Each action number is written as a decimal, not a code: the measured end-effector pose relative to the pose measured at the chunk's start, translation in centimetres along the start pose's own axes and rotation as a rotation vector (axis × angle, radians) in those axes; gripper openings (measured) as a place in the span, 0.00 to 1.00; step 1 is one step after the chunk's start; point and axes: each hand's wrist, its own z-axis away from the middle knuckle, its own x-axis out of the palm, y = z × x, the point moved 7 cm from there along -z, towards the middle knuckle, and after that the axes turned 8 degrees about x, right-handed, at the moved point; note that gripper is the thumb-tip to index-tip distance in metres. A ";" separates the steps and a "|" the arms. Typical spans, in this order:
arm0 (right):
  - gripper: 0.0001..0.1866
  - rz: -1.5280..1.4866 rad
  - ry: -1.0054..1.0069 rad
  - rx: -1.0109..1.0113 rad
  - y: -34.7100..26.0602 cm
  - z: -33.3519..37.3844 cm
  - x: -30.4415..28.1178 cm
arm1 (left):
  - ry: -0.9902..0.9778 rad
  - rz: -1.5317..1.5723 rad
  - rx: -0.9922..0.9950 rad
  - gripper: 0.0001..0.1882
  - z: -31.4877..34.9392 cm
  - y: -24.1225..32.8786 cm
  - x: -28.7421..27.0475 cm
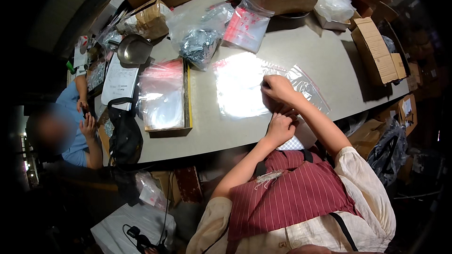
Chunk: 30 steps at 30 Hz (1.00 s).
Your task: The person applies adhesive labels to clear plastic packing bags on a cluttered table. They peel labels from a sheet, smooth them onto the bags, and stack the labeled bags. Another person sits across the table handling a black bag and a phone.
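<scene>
Surface: the pale grey surface (202, 134) runs across the view, its near edge at the wearer's lap.
Person: a person in a blue shirt (70, 98) is at the left end, both hands on a small dark object.
Loose bags: flat clear bags (238, 89) lie from the middle of the surface toward its near edge, shining under the light; the right hand is over them.
Far box: an open cardboard box (263, 1) of metal pieces stands at the far edge.
Bag tray: a shallow box (189, 121) of red-topped clear bags sits toward the near left corner.
Parts bag: a clear bag (197, 47) of dark parts lies beyond that tray.
Right hand: the right hand (278, 89) has its fingers curled; I cannot tell what they grip.
Left hand: the left hand (280, 129) is just beside it at the near edge, fingers bent; their grip is hidden.
Dotted piece: a white dotted piece (289, 144) shows just below the left hand.
</scene>
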 end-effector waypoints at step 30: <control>0.16 -0.021 0.661 0.204 14.1 11.3 -8.2 | 0.208 -0.150 0.201 0.08 -0.8 1.6 -6.4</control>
